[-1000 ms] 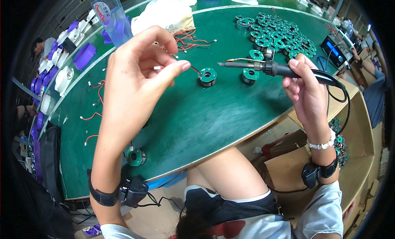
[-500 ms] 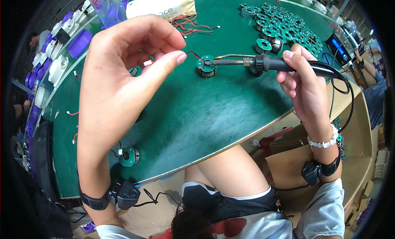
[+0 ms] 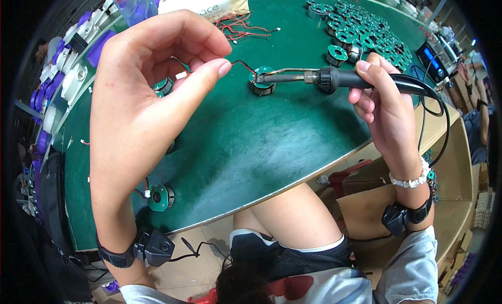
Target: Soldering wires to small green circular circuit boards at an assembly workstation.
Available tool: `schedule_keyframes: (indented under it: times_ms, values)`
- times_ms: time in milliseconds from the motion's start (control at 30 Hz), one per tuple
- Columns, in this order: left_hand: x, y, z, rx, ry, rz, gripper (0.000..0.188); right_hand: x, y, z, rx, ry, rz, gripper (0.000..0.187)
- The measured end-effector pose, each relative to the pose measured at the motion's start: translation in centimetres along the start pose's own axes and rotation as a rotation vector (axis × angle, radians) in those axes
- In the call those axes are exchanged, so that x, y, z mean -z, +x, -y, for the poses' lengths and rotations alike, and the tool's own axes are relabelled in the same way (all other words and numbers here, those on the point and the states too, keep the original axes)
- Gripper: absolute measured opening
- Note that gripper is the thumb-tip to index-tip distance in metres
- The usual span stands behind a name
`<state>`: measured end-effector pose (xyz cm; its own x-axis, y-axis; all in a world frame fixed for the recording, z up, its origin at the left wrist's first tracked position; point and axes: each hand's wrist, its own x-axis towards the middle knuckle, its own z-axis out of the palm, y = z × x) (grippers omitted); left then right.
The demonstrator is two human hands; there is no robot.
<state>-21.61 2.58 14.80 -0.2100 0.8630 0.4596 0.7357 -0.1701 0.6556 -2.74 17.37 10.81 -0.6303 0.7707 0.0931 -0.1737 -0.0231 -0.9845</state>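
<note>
Between thumb and fingertips my left hand [image 3: 151,89] pinches a thin red and black wire lead [image 3: 241,62] with a small white connector [image 3: 181,75]. The lead's far end meets a round motor part with a green circuit board [image 3: 262,88], standing on the green table. My right hand [image 3: 384,92] is closed round the black handle of a soldering iron [image 3: 340,78]. Its tip touches or hovers just over that board, beside the wire end; I cannot tell which. Another motor part with a wired board [image 3: 162,198] stands near the table's front edge, below my left forearm.
Many round green boards [image 3: 366,34] crowd the table's back right. Loose red wires [image 3: 240,29] lie by a pale bag [image 3: 204,3] at the back. A soldering station [image 3: 431,60] stands at the right edge, above a cardboard box [image 3: 449,162]. White and purple parts [image 3: 73,81] line the left.
My left hand has moved slightly left and up, drawing the pinched wire into a higher arc. The iron's tip has shifted slightly left on the board; my right hand stays almost in place.
</note>
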Motion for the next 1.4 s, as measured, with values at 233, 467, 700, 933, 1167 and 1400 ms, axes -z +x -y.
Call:
schedule_keyframes:
  times_ms: [233, 467, 700, 933, 1167, 1400]
  values:
    - [-0.3, 0.04, -0.06, 0.001, -0.006, -0.021, 0.009, -0.07, -0.02, 0.05, 0.011, -0.015, -0.001, 0.021]
    - [-0.3, -0.1, -0.01, -0.005, -0.021, -0.016, 0.009, -0.31, -0.08, -0.12, -0.001, -0.008, -0.014, 0.02]
    - [-0.32, -0.15, 0.08, -0.011, -0.022, -0.018, 0.009, -0.34, -0.05, -0.1, -0.005, -0.009, -0.008, 0.021]
    - [-0.28, -0.16, 0.17, -0.009, -0.004, -0.032, 0.009, -0.35, -0.12, -0.1, -0.006, -0.016, -0.006, 0.021]
    - [-0.21, -0.24, 0.23, -0.013, -0.021, -0.026, 0.009, -0.45, -0.28, -0.03, -0.023, -0.015, -0.018, 0.021]
    - [0.02, -0.21, 0.21, -0.009, -0.016, -0.014, 0.008, -0.36, -0.27, -0.03, -0.024, -0.021, -0.012, 0.021]
